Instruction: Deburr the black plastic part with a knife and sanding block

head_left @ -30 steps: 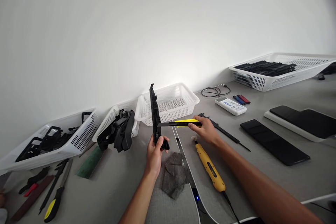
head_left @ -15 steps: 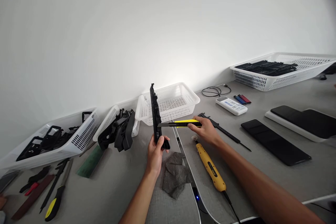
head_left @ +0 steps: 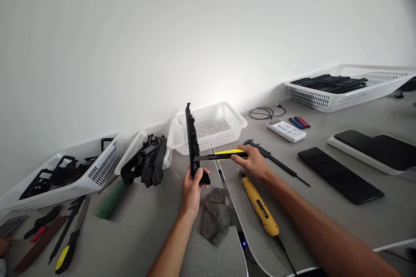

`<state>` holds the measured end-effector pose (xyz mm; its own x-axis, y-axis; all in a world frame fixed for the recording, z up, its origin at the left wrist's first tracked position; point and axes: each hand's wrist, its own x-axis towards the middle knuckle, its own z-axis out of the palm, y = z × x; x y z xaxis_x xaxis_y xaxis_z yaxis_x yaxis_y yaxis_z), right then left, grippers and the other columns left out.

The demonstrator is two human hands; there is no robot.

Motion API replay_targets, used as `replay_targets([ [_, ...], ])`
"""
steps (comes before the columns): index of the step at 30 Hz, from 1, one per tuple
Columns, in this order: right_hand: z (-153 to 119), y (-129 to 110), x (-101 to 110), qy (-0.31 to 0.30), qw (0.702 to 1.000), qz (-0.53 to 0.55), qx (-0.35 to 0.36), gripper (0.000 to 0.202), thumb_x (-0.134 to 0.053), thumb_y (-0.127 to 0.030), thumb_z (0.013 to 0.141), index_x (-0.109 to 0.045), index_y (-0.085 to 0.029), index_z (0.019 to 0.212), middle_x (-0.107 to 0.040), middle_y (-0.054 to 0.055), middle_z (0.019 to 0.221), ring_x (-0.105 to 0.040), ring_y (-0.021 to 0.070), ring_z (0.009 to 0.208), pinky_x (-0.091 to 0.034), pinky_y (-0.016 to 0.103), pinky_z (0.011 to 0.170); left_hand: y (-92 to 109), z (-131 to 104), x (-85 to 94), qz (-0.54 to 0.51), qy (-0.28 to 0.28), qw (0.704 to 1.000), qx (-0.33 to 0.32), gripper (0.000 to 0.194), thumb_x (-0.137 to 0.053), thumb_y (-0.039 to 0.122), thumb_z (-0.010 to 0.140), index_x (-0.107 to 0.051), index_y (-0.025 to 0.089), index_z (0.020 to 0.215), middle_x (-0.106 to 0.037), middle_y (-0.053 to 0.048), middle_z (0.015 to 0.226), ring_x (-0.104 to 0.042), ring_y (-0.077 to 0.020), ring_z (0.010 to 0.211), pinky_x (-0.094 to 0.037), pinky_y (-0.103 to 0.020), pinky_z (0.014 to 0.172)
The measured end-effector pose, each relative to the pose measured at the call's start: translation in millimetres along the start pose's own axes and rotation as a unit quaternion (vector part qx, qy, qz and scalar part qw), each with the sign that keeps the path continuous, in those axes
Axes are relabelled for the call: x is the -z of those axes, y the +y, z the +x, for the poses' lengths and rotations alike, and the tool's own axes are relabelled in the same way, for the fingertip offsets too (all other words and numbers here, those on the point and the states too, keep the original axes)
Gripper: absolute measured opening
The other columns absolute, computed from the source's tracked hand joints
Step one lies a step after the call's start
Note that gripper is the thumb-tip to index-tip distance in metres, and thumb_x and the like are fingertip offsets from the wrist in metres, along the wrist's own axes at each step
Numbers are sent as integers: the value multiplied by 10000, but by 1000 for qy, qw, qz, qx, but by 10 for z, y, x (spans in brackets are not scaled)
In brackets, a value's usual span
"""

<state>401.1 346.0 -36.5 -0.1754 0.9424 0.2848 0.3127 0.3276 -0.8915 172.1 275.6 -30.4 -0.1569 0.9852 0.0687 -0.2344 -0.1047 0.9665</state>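
Observation:
My left hand [head_left: 191,188] is closed round the lower end of a long black plastic part [head_left: 191,138], which stands nearly upright. In my right hand [head_left: 251,160] is a yellow and black utility knife [head_left: 230,154], held level and pointing left. Its blade tip meets or overlaps the black part just above my left fingers; exact contact cannot be made out. Behind the part is a white basket [head_left: 224,138]. Below my right hand lies a yellow corded rotary tool [head_left: 260,205], and a black caliper [head_left: 279,162] is just beyond it. A dark cloth [head_left: 216,218] lies beneath my hands.
Black parts fill baskets at the left [head_left: 97,175], centre left [head_left: 130,153] and far right [head_left: 338,103]. A file [head_left: 69,242] and other tools lie front left. Phones [head_left: 338,173], a white device [head_left: 286,130] and a cable [head_left: 261,113] are on the right. Another person's hand [head_left: 3,246] shows at the left edge.
The knife has tilted slightly, its handle end a little higher, and its blade has shifted slightly down and left along the black part. My left hand has barely moved.

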Motion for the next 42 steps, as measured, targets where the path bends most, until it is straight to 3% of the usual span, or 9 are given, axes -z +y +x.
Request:
replay_targets([
  [10, 7, 8, 18, 12, 1000, 14, 4, 341, -598, -504, 867, -554, -203, 712, -483, -14, 655, -468, 160, 638, -352, 294, 581, 6, -3, -10, 2, 3, 1000, -4, 365, -798, 486, 835, -643, 177, 950, -687, -33, 856, -552, -128, 672, -460, -234, 521],
  [17, 4, -36, -10, -42, 999, 7, 5, 347, -613, -484, 835, -470, -220, 661, -432, -38, 602, -421, 138, 591, -293, 279, 555, 10, -7, -7, 7, 3, 1000, -3, 380, -794, 495, 839, -662, 174, 995, -689, -36, 861, -550, -128, 674, -467, -233, 527],
  [24, 6, 15, 22, 16, 1000, 5, 3, 331, -603, -484, 873, -547, -204, 706, -481, -20, 641, -465, 154, 613, -338, 294, 564, 22, -9, -21, 0, 6, 1000, 0, 376, -802, 486, 830, -641, 176, 970, -689, -35, 860, -553, -130, 670, -464, -234, 524],
  [31, -4, -42, -15, -51, 999, 4, 4, 348, -608, -494, 842, -484, -215, 674, -432, -40, 600, -431, 136, 593, -306, 270, 547, 22, -9, -16, 7, -5, 1000, 6, 382, -789, 494, 834, -655, 172, 991, -706, -46, 866, -571, -140, 671, -471, -241, 523],
  [37, 9, -9, 7, 13, 1000, 8, 1, 353, -599, -511, 868, -547, -203, 704, -473, -17, 635, -455, 151, 611, -337, 296, 554, 7, -13, -8, 19, -16, 1000, 13, 361, -783, 476, 844, -652, 182, 1007, -716, -46, 882, -585, -144, 675, -484, -245, 526],
  [42, 13, 9, 34, 25, 1000, 9, 10, 340, -612, -497, 873, -578, -194, 722, -512, -12, 652, -487, 164, 624, -365, 315, 571, 28, -34, -13, 48, -28, 998, 12, 365, -778, 484, 849, -650, 182, 1010, -720, -51, 889, -587, -145, 687, -503, -246, 535],
])
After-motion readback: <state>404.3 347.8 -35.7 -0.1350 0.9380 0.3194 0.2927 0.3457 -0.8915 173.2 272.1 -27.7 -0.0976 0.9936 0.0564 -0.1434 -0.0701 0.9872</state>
